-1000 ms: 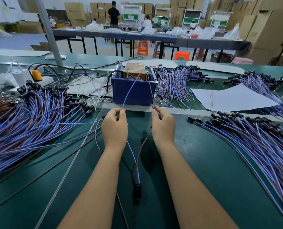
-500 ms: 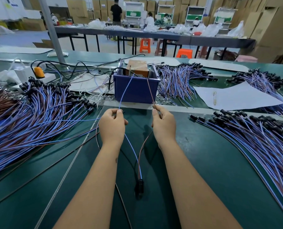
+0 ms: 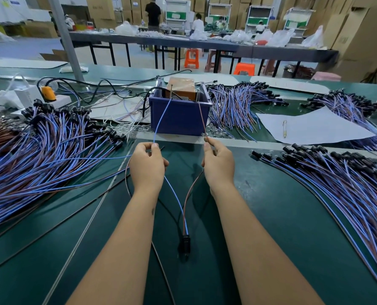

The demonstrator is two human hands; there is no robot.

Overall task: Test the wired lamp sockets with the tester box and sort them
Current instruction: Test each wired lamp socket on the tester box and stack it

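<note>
One black lamp socket [image 3: 184, 245] lies on the green table between my forearms. Its blue wire [image 3: 163, 116] runs up through my left hand [image 3: 147, 166], which pinches it. Its brown wire [image 3: 202, 116] is pinched by my right hand [image 3: 218, 165]. Both wire ends reach up to two metal pins on the tester box [image 3: 181, 85], a brown box sitting inside a blue bin [image 3: 180, 116] just beyond my hands. The contact points at the pins are too small to judge.
A large heap of wired sockets [image 3: 42, 146] fills the left side, another heap [image 3: 345, 183] the right. A smaller bundle [image 3: 236, 106] lies right of the bin. White paper with a pen [image 3: 310, 126] sits at the right. Cables and an orange plug [image 3: 47, 93] lie far left.
My hands have spread slightly apart while still pinching the two wires. The socket has stayed on the table between my arms.
</note>
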